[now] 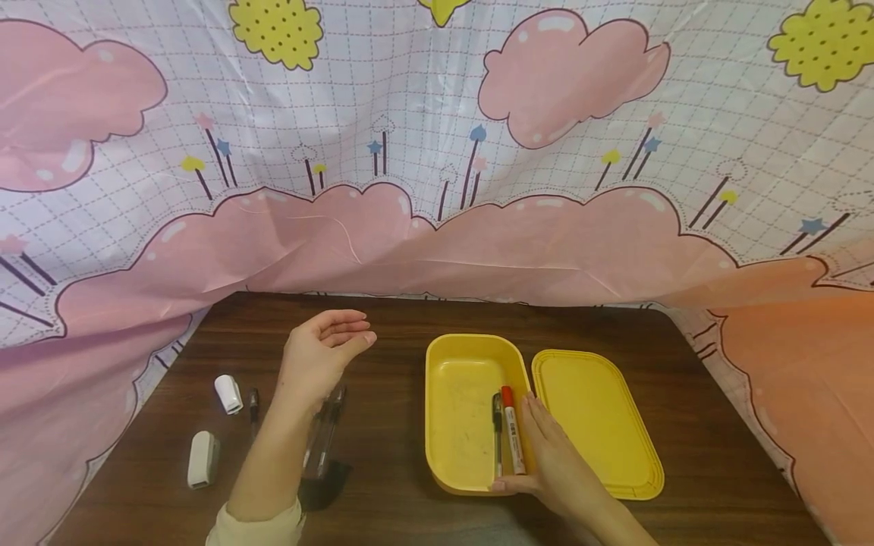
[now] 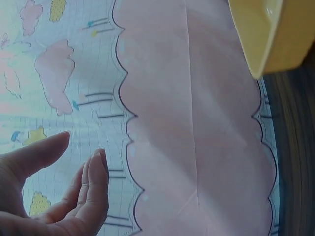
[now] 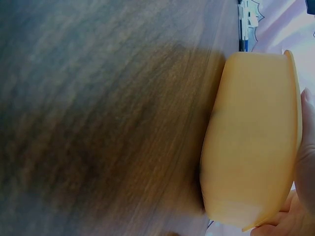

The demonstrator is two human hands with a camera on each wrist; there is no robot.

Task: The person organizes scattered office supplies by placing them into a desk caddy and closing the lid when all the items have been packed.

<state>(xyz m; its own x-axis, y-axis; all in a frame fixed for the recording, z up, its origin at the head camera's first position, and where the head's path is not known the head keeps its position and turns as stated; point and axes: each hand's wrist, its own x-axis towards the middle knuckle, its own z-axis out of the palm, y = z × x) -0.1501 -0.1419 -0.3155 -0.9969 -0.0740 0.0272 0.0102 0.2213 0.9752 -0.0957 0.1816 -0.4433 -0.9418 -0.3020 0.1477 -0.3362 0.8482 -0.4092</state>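
My left hand [image 1: 321, 356] is raised over the left part of the table, its fingers loosely bent and nothing between them. In the left wrist view the thumb and fingertips of that left hand [image 2: 74, 187] are apart. My right hand [image 1: 556, 462] holds the yellow box [image 1: 437, 425] at its near right corner, thumb at the near rim and fingers along the right side. Inside the box, against the right wall, lie a red-capped marker [image 1: 514, 432] and a black-capped pen [image 1: 498, 432], side by side. The right wrist view shows the box's outer wall [image 3: 251, 132] close up.
A flat yellow lid [image 1: 601, 417] lies right of the box. To the left are a small white object [image 1: 228, 394], a white rounded block [image 1: 201, 459], a dark pen [image 1: 254, 402] and more pens [image 1: 331, 432] partly behind my left forearm. A patterned curtain [image 1: 423, 243] closes off the back.
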